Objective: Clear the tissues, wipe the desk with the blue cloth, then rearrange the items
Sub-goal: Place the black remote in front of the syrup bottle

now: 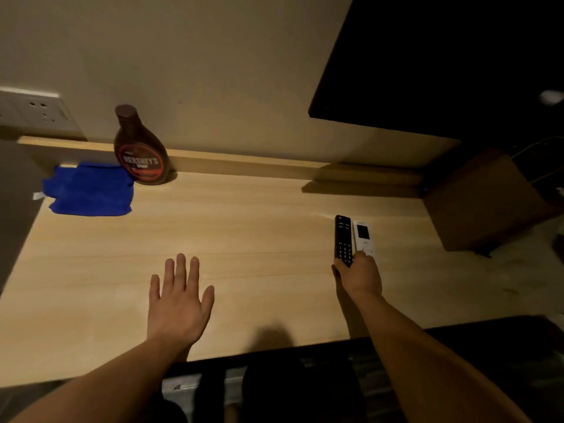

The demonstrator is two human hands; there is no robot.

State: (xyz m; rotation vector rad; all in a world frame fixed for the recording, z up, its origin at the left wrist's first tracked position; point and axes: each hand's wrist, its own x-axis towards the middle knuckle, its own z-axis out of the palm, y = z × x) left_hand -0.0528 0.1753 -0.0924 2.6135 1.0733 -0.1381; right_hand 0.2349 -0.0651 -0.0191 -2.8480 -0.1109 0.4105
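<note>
The blue cloth [88, 189] lies crumpled at the far left of the light wooden desk [244, 239]. A brown syrup bottle [140, 148] stands upright just right of the cloth, against the back ledge. At the right, a black remote [343, 238] and a white remote [363, 236] lie side by side. My right hand [358, 276] grips the near end of the black remote, its fingers also touching the white one. My left hand [178, 300] rests flat on the desk near the front edge, fingers spread, holding nothing. No tissues are in view.
A dark TV screen [442, 62] hangs on the wall at the upper right. A brown box [485, 203] sits at the desk's right end. A wall socket [33, 109] is at the far left. The desk's front edge runs just below my wrists.
</note>
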